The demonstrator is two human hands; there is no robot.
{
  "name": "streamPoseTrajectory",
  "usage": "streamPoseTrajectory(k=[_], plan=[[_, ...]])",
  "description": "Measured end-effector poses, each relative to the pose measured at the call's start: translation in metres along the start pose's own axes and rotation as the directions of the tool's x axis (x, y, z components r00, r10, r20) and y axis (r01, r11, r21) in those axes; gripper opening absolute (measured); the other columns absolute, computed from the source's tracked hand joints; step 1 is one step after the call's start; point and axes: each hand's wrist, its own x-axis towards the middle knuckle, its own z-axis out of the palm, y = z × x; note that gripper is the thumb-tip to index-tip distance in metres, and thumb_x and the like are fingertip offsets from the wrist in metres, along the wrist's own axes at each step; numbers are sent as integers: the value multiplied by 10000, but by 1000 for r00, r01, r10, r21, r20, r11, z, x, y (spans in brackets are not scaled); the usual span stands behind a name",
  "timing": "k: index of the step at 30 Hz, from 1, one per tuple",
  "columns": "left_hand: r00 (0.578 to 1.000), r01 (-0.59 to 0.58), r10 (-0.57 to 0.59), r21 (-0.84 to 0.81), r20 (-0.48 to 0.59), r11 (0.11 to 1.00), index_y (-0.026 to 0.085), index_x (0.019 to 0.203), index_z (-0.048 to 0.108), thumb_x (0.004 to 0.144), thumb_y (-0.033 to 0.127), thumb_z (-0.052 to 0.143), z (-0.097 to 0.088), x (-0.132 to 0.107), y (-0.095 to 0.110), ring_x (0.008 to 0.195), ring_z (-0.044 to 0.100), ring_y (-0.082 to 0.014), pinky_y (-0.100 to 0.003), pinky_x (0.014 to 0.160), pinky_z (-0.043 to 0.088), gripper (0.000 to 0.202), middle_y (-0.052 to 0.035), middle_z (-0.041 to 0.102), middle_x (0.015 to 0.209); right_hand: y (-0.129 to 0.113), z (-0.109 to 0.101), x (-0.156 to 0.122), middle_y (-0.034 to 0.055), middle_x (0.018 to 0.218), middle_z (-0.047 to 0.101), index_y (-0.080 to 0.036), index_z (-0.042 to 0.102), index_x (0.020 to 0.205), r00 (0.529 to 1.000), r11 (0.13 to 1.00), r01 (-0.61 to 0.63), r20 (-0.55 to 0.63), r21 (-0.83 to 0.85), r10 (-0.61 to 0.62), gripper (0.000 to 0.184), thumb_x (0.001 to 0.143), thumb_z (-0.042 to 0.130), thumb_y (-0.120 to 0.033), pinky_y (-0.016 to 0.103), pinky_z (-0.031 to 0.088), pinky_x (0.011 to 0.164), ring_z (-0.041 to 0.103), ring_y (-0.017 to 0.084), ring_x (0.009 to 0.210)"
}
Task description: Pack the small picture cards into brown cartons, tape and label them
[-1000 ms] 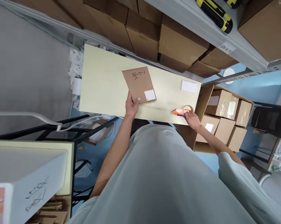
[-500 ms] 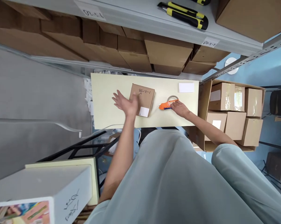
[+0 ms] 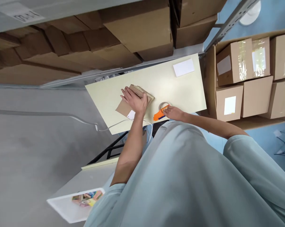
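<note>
My left hand (image 3: 136, 102) lies across the top of a small brown cardboard box (image 3: 124, 107), fingers stretched out and partly covering dark handwriting. A white label (image 3: 131, 114) shows on the box beside my wrist. To the right, my right hand (image 3: 173, 113) is closed round an orange tape dispenser (image 3: 158, 115) with a tape roll (image 3: 164, 105) on it. The dispenser is near the front edge of the pale yellow table (image 3: 182, 91), apart from the box.
A white paper slip (image 3: 183, 67) lies at the table's back right. Right of the table, a large open carton (image 3: 210, 72) holds several taped boxes. Shelves with brown boxes (image 3: 142, 28) run behind. A grey cable (image 3: 69, 116) crosses at left, and a white foam box (image 3: 73, 201) stands lower left.
My left hand has come down from above the box onto its top. The view has turned and shifted closer to the table. My right hand still holds the tape dispenser, now nearer the front edge.
</note>
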Motion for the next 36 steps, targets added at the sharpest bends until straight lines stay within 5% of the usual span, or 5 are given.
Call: streamPoseTrajectory(k=[4, 9, 15, 26, 36], plan=[[997, -62, 61, 26, 50, 998, 41, 1738, 286, 898, 415, 707, -4, -5, -11, 1758, 84, -392, -567, 1412, -94, 1011, -277, 275, 1824, 16, 5, -34, 216, 1221, 807, -24, 588, 1500, 990, 988, -136, 55, 73, 132, 495, 1035, 419, -7, 446, 550, 1061, 774, 292, 1111], [993, -96, 95, 11, 68, 995, 40, 1738, 282, 869, 391, 714, -4, -6, -13, 1758, 81, -387, -567, 1405, -115, 1032, -276, 270, 1827, 107, -12, -104, 243, 1276, 786, -35, 568, 1493, 938, 943, -332, 109, 19, 328, 470, 1042, 439, -55, 488, 555, 1050, 749, 347, 1184], [964, -186, 193, -56, 185, 981, 57, 1735, 285, 836, 419, 730, -19, -12, -19, 1762, 37, -398, -577, 1401, -111, 1066, -274, 237, 1839, 148, -39, -42, 230, 1351, 751, 22, 480, 1546, 945, 949, -306, 93, -74, 312, 524, 1032, 420, -60, 500, 527, 1129, 723, 345, 1239], [875, -322, 319, -55, 364, 945, 178, 1655, 522, 783, 402, 832, -58, -40, -26, 1742, -94, -469, -731, 1350, -126, 952, -184, 156, 1885, 87, -44, 14, 208, 1446, 711, -9, 480, 1593, 974, 988, -147, 164, -56, 154, 538, 1067, 375, -60, 503, 409, 1265, 663, 307, 1358], [977, -134, 145, -81, 157, 988, 219, 1315, 707, 998, 386, 630, -18, -109, -19, 1770, 24, -360, -714, 1368, -88, 367, -173, 325, 1832, 9, -40, 12, 270, 1479, 675, 65, 388, 1649, 975, 992, -117, 194, 58, 103, 578, 1092, 263, -24, 464, 340, 1293, 630, 318, 1395]])
